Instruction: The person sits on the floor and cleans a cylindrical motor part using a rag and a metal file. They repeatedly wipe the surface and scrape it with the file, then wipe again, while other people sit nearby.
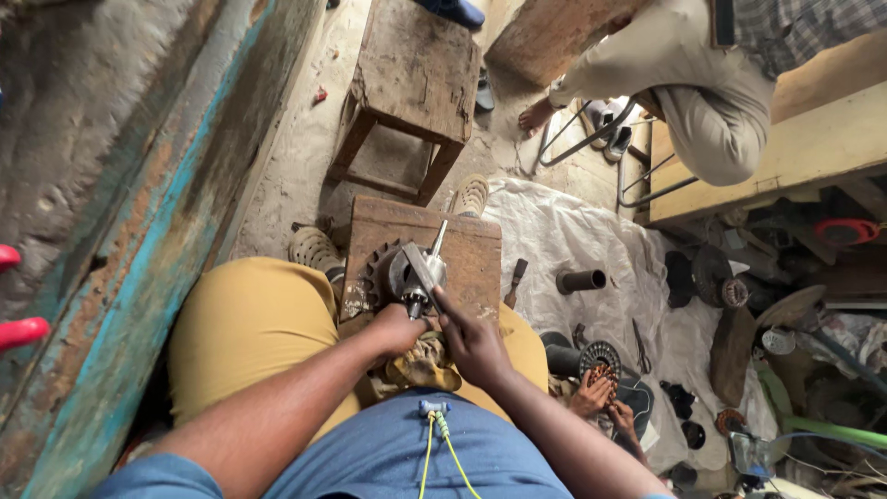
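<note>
Left hand point(399, 328) fingers curled tight around metal rotor part point(407, 273) on wooden block point(467, 245). Right hand point(471, 337) pinched shut on flat metal tool point(420, 266), laid across rotor's top.

both hands point(434, 334) closed, side by side

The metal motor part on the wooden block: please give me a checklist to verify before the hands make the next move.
1. Left hand steadies the metal motor part: ok.
2. Right hand grips the flat tool: ok.
3. Part rests on the wooden block: ok.
4. Tool tip seated properly: cannot tell.
5. Another person's hands stay apart, at the copper winding: ok.
</note>
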